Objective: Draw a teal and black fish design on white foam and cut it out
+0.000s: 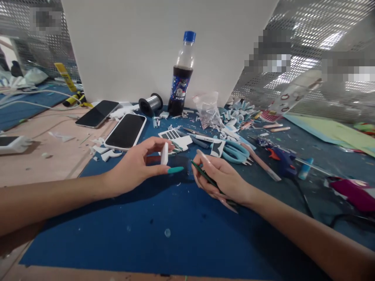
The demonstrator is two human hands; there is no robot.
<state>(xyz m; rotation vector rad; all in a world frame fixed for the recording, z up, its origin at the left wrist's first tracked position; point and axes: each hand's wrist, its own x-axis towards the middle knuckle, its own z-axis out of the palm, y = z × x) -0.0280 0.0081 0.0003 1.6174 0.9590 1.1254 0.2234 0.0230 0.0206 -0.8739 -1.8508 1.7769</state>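
Observation:
My left hand (137,164) pinches a small flat white piece (164,153) on edge between thumb and fingers, above the blue mat (140,234). My right hand (219,175) is closed in a writing grip round a slim dark-green pencil (206,176), its tip pointing left toward the white piece but apart from it. Part of the pencil is hidden by the fingers. Just beyond the hands lie a white cutout with dark slots (172,135), a white piece with a dark shape on it (217,148) and blue-handled scissors (236,151).
A Pepsi bottle (179,86) stands at the back beside a wire spool (150,104) and a plastic bag (207,109). Two phones, one white-framed (125,131) and one dark (97,113), lie at left. White scraps (237,113) are heaped behind; a glue gun (283,160) lies right.

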